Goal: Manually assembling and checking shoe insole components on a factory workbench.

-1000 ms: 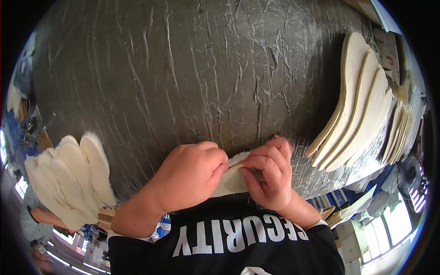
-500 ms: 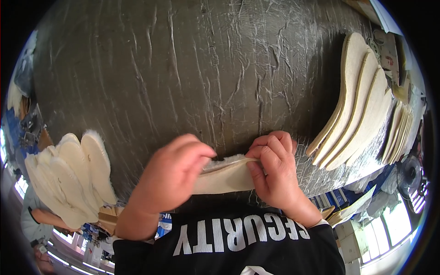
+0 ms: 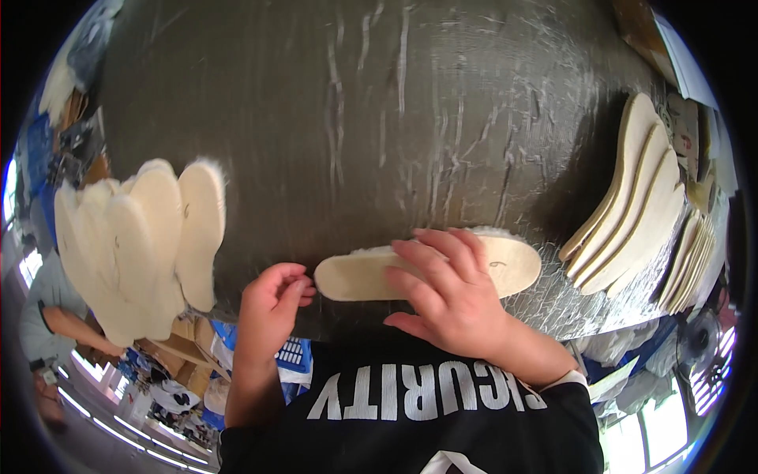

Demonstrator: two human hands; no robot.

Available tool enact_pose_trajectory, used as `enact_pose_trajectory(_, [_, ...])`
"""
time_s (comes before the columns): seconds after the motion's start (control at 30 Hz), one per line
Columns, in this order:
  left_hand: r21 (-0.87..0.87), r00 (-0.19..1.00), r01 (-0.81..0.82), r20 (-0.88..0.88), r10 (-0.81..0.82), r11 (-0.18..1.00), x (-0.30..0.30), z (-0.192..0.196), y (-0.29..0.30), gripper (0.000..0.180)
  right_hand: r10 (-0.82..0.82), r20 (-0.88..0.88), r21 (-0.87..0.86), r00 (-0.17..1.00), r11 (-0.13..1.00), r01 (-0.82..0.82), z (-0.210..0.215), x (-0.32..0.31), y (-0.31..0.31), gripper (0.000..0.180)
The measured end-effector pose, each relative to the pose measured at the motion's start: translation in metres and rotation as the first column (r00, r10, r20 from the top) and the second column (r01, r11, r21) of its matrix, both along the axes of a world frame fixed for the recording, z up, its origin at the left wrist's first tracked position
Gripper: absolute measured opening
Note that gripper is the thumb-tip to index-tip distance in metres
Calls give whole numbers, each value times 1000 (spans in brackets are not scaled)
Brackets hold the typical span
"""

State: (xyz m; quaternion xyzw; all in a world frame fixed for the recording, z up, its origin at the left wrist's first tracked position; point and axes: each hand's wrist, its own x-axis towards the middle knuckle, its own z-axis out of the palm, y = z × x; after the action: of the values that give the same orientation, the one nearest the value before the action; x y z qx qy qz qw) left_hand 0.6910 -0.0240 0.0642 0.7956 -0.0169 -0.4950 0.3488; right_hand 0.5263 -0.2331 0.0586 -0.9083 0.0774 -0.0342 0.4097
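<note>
- Left hand [image 3: 272, 304]: at the near edge of the worktable [image 3: 276, 118], fingers loosely curled and thumb apart from the index finger, with nothing visible in its grasp. Its fingertips are just beside the insole's left end; whether they touch it, I cannot tell.
- Right hand [image 3: 458, 304]: spread palm down across the middle of the insole, its fingers reaching toward the far side and its thumb past the near side; it is laid over the piece, not clenched around it.
- Cream insole [image 3: 355, 276]: 1 piece, lying lengthwise along the worktable's near edge, about midway between its 2 near corners. White fluff shows along its far side, and a small dark mark near its right end.
- Left pile [image 3: 158, 229]: overlapping cream insoles at the near left corner, fluff at some rims; too crowded to count.
- Right stack [image 3: 624, 213]: at least 4 cream insoles, fanned out near the right edge.
- Row of thin pieces [image 3: 688, 265]: overlapping, beyond the right stack, closer to the right edge.
- Another person's forearm [image 3: 79, 328]: past the near left corner, below the left pile.
</note>
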Motion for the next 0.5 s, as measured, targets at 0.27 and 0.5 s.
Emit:
enact_pose_trajectory(0.27, [-42, 963, -195, -195, 184, 980, -25, -14, 4, 15, 178, -56, -129, 982, 974, -184, -19, 32, 25, 69])
enact_pose_trajectory(0.5, [-152, 972, -200, -155, 176, 968, -28, -20, 2, 10, 191, 144, -71, 971, 981, -183, -22, 19, 14, 70])
